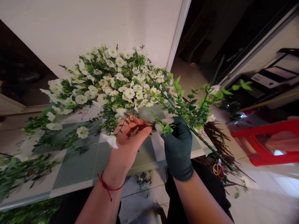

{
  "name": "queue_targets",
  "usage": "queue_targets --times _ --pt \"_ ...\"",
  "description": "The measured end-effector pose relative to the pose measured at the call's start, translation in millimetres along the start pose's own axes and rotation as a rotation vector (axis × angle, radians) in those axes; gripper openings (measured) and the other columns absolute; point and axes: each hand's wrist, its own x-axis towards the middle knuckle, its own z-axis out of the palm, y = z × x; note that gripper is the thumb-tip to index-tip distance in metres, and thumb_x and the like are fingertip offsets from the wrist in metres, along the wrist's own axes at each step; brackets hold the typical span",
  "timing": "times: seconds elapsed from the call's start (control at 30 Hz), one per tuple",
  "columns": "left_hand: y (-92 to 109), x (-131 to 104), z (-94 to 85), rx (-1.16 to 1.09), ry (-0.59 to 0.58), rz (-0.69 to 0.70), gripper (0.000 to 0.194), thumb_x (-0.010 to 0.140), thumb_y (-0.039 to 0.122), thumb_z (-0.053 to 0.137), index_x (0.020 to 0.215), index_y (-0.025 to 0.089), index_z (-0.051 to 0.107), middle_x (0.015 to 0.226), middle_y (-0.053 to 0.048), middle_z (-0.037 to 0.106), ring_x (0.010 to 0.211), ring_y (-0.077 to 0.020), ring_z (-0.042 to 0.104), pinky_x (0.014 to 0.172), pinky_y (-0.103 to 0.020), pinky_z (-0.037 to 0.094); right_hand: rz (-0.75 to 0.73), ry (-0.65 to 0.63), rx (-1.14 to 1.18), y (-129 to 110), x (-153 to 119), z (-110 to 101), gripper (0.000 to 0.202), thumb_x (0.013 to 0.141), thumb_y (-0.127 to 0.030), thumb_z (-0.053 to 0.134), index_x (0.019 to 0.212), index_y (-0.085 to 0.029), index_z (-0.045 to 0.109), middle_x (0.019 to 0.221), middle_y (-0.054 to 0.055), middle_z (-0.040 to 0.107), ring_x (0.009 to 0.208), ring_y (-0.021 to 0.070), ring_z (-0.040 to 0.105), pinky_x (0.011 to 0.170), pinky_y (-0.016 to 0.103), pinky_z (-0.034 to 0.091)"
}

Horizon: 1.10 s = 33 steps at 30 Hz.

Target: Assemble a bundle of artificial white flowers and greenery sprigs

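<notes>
My bare left hand (130, 133), with a red cord at the wrist, pinches a thin green sprig (123, 124); a white flower (111, 140) hangs beside its wrist. In a dark green glove with pale fingertips, my right hand (178, 146) is closed around a leafy green stem (167, 128), close to the left fingertips. A thick branching green stem (205, 143) leans past the glove's right side. Behind both hands spreads a large heap of white artificial flowers (129, 93) with green leaves.
A checkered cloth covers the table (79, 165). Brown twigs (216, 140) and red-and-yellow-handled scissors (218, 171) lie at its right end. A red stool (268, 140) stands on the floor at right. Behind the flowers rises a white panel (105, 25). More greenery (25, 171) is at left.
</notes>
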Motion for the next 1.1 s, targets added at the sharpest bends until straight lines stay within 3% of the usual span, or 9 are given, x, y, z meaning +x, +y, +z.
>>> queue_targets --times 0.13,0.3,0.47,0.63,0.83,1.1 --pt "0 0 0.0 -0.012 -0.013 0.008 0.008 0.092 0.033 0.090 0.094 0.028 0.083 0.095 -0.004 0.084 0.092 -0.0275 0.084 0.080 -0.038 0.074 0.030 -0.002 0.039 -1 -2 2 0.020 0.072 -0.022 0.087 0.090 -0.027 0.081 0.091 -0.002 0.089 0.085 0.0228 0.081 0.088 0.039 0.068" --pt "7 0 0.6 0.029 0.001 -0.011 0.012 0.090 0.033 0.090 0.089 0.028 0.078 0.091 -0.004 0.084 0.091 -0.0289 0.086 0.074 -0.037 0.074 0.012 -0.018 0.049 -3 -3 6 0.018 0.071 -0.017 0.086 0.086 -0.027 0.081 0.089 -0.003 0.088 0.082 0.0209 0.081 0.086 0.036 0.069" --pt "9 1 -1.7 0.030 0.021 0.014 0.019 0.086 0.031 0.091 0.089 0.028 0.073 0.091 -0.002 0.084 0.092 -0.0283 0.087 0.077 -0.037 0.075 -0.006 -0.012 0.075 1 -4 6 0.018 0.071 -0.020 0.086 0.087 -0.027 0.081 0.087 -0.003 0.088 0.081 0.0214 0.082 0.083 0.036 0.069" --pt "7 0 -2.0 -0.108 0.001 -0.028 0.020 0.086 0.028 0.091 0.088 0.026 0.071 0.090 -0.001 0.083 0.085 -0.0243 0.085 0.073 -0.035 0.074 -0.059 -0.026 -0.014 3 -5 2 0.014 0.072 -0.022 0.083 0.085 -0.026 0.081 0.087 -0.001 0.088 0.079 0.0218 0.081 0.081 0.037 0.068" --pt "2 -2 -3.1 -0.211 -0.027 -0.112 0.029 0.080 0.029 0.098 0.082 0.026 0.070 0.090 -0.001 0.084 0.084 -0.0254 0.086 0.072 -0.037 0.077 -0.099 -0.020 -0.099 -1 -9 -4 0.020 0.071 -0.016 0.084 0.087 -0.029 0.086 0.093 -0.002 0.090 0.088 0.0231 0.085 0.091 0.039 0.069" --pt "-3 -6 -4.1 -0.145 0.027 -0.100 0.024 0.080 0.031 0.101 0.094 0.026 0.083 0.096 -0.004 0.086 0.097 -0.0294 0.087 0.083 -0.043 0.077 -0.079 -0.023 -0.008 -2 -7 -4 0.016 0.075 -0.023 0.087 0.089 -0.026 0.081 0.089 -0.001 0.088 0.080 0.0208 0.080 0.080 0.037 0.069"
